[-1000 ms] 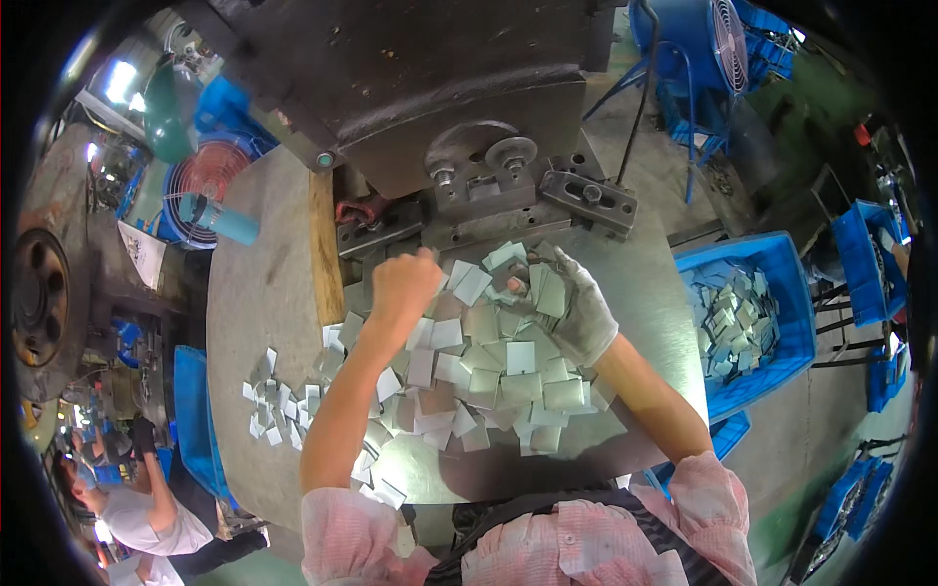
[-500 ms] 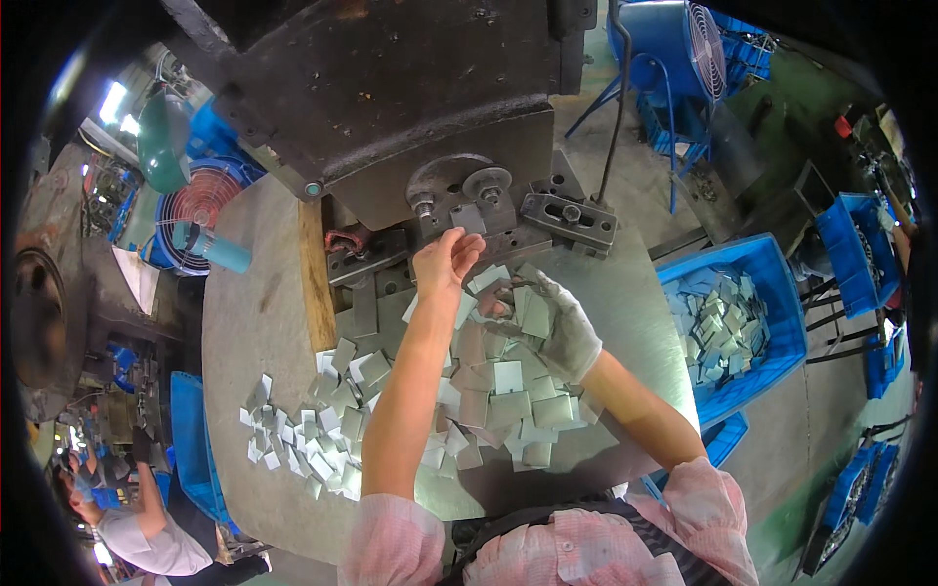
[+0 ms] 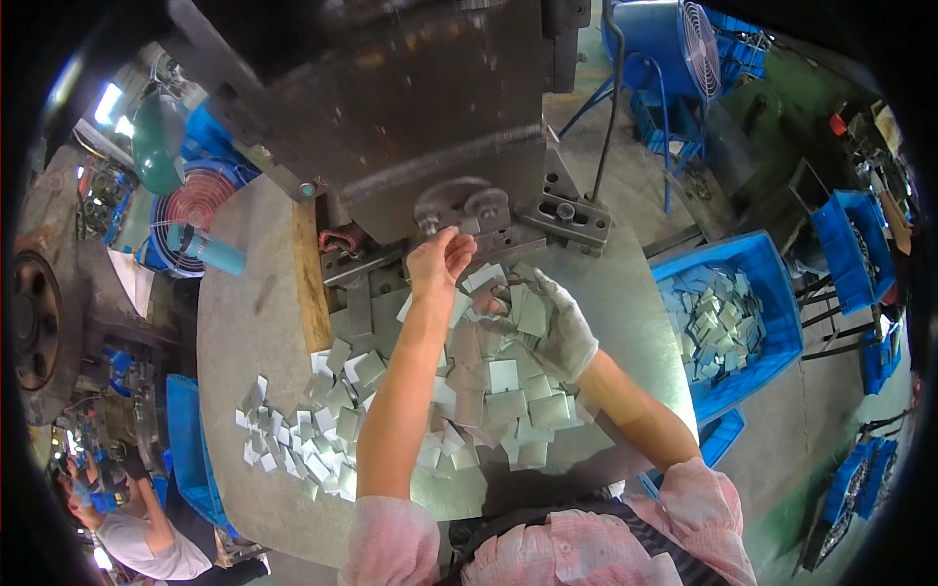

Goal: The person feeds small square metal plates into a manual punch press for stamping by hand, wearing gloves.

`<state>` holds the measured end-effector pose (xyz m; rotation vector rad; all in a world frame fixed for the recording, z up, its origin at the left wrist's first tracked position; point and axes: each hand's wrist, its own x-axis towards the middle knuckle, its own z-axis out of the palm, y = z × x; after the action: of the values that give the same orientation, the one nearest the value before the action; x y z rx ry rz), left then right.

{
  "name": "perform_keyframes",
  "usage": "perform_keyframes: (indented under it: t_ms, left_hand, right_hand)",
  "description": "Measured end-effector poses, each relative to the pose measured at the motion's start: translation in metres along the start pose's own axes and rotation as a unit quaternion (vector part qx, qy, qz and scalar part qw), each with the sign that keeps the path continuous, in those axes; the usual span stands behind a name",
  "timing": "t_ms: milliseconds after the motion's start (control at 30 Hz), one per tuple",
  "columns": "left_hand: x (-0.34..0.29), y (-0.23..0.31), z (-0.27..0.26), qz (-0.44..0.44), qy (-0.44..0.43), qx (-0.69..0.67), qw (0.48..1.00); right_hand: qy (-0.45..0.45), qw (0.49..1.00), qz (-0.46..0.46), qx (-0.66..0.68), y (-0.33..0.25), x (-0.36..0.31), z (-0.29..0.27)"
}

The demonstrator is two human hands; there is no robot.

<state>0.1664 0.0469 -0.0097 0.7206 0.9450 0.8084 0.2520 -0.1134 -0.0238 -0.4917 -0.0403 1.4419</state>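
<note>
My bare left hand (image 3: 440, 262) reaches up to the die (image 3: 459, 207) of a dark press machine (image 3: 391, 107), fingers pinched together, seemingly on a small metal plate. My right hand (image 3: 559, 332), in a white glove, rests just to the right and holds a fan of square metal plates (image 3: 528, 311). Under both forearms, many loose square plates (image 3: 489, 386) cover the grey steel table (image 3: 244, 322).
A second heap of smaller plates (image 3: 293, 444) lies at the table's left front. A wooden strip (image 3: 311, 283) runs beside the die. A blue crate of plates (image 3: 728, 322) stands right, a blue fan (image 3: 674, 44) behind. Another person (image 3: 137, 523) works at lower left.
My left hand rose from the plates beside the gloved hand up to the press die. The right hand stayed over the pile with its plates.
</note>
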Motion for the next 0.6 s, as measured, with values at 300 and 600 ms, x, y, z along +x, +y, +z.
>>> perform_keyframes:
  t_ms: [300, 600]
  left_hand:
    - [-0.057, -0.006, -0.062, 0.343, -0.028, 0.694, 0.633]
    - [-0.041, 0.001, -0.06, 0.335, -0.092, 0.789, 0.506]
  right_hand:
    - [-0.02, 0.996, -0.022, -0.084, -0.001, 0.004, 0.001]
    - [-0.062, 0.887, -0.188, -0.417, 0.004, -0.002, -0.005]
